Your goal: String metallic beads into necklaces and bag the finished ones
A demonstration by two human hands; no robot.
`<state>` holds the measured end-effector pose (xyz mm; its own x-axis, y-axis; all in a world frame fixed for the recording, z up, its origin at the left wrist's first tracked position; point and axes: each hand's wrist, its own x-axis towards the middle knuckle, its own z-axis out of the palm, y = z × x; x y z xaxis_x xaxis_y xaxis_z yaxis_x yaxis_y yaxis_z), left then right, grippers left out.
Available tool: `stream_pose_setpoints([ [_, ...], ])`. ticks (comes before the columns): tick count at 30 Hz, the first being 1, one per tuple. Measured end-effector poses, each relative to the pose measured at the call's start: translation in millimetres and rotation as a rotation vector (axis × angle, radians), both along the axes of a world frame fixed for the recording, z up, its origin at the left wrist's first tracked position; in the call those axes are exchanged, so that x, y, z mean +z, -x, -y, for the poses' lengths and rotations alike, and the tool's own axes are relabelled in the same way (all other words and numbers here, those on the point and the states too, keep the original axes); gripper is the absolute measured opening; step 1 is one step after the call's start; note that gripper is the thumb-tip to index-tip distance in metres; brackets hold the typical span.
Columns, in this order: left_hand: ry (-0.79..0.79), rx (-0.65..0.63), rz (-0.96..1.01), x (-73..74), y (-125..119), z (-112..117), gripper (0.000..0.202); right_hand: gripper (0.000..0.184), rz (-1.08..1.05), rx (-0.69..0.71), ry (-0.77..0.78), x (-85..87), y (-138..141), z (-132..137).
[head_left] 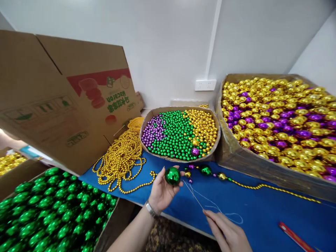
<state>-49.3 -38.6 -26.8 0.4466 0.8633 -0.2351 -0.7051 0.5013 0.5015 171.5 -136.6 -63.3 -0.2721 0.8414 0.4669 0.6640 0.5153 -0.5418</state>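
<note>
In the head view my left hand [165, 190], palm up and wearing a metal-banded watch, grips a large shiny green bead [172, 175] between thumb and fingers. My right hand [227, 227] is lower right of it, its thumb and forefinger pinched on a thin white thread [198, 203]. The pinched length runs straight toward the bead; whether part of it is a needle I cannot tell. Loose thread loops lie on the blue cloth. Just beyond lies a strand of mixed beads [206, 170], green, gold and purple, which continues rightward as a thin gold bead chain [252, 186].
Behind stands a box of small purple, green and gold beads [173, 129]. A large box of gold and purple beads [278, 119] is at right. Gold bead chains [123, 157], a cardboard carton [65, 98] and large green beads [47, 206] fill the left. A red tool [294, 235] lies lower right.
</note>
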Motion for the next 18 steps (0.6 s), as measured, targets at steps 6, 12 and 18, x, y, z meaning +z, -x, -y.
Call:
stream_pose_setpoints([
  [6, 0.003, 0.005, -0.034, -1.6, 1.8, 3.8, 0.048, 0.028, 0.03, -0.014, -0.067, 5.8, -2.7, -2.7],
  [12, -0.019, -0.001, -0.067, 1.2, -0.5, -0.2, 0.038, 0.028, 0.058, -0.033, -0.073, 7.2, -7.2, -4.0],
  [18, -0.061, -0.038, -0.106, 0.4, -1.0, -0.5, 0.042, 0.029, 0.098, -0.026, -0.1, 6.8, -10.6, -5.5],
])
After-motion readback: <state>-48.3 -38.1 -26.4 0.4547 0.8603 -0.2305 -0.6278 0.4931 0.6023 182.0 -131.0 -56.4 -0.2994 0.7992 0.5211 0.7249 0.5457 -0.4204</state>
